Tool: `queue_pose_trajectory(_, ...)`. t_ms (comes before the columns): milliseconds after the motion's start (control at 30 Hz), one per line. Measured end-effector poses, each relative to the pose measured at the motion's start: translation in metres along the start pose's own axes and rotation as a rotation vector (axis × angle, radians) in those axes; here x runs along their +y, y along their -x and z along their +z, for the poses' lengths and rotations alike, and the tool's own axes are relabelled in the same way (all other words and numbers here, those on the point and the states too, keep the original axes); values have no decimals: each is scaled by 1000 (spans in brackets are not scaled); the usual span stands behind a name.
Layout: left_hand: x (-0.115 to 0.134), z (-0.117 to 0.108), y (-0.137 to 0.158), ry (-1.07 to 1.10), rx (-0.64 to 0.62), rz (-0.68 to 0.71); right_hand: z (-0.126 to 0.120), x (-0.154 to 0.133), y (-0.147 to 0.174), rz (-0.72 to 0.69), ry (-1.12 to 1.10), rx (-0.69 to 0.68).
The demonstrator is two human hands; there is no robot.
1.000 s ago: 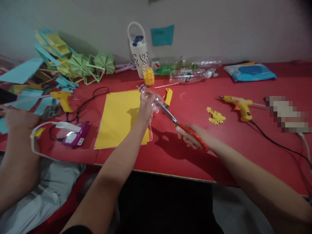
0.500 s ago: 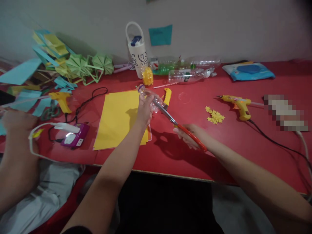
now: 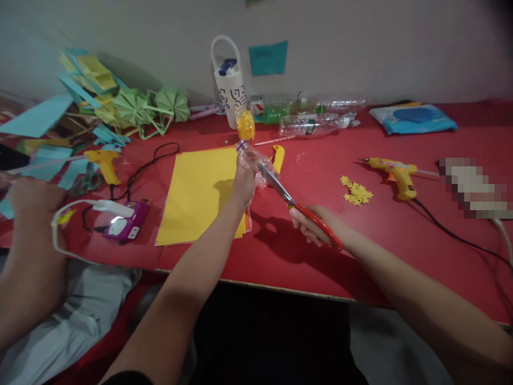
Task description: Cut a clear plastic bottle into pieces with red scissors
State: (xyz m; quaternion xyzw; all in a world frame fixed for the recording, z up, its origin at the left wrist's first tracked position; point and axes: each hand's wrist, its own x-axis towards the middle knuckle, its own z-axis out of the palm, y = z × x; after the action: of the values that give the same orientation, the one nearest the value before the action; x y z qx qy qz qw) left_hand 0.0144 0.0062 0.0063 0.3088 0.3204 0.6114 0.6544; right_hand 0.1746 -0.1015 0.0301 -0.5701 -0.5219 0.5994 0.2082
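My left hand [image 3: 245, 181] is closed around a clear plastic bottle piece [image 3: 262, 160], its neck tilted up to the left. My right hand [image 3: 312, 222] grips the red handles of a pair of scissors [image 3: 284, 192]. The metal blades reach up and left to the bottle piece, beside my left fingers; whether they are cutting into it cannot be made out. Below my left hand lies a stack of yellow paper sheets [image 3: 192, 198]. A yellow box cutter [image 3: 278, 158] rests just behind the bottle piece, partly hidden.
A yellow glue gun [image 3: 395, 174] and small yellow paper stars [image 3: 356, 191] lie to the right. Plastic bottles [image 3: 308, 125] and a white tumbler [image 3: 230, 93] are along the wall. At left are a purple power strip [image 3: 127, 220] and another person's arm [image 3: 34, 240].
My left hand and the bottle piece have shifted slightly right, nearer the scissors' handles. The blades now overlap the bottle piece lower down. The whole view has also moved a little.
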Motion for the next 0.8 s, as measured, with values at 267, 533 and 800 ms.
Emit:
queue_pose_trajectory(267, 1, 3, 2, -18, 21, 3, 0, 6, -2, 25, 28, 49)
queue_pose_trajectory(533, -4, -4, 0, -55, -46, 81, 0, 4, 0, 23, 79, 81)
queue_pose_trajectory(800, -13, -11, -3, -65, -156, 114, 4, -3, 3, 2, -5, 45)
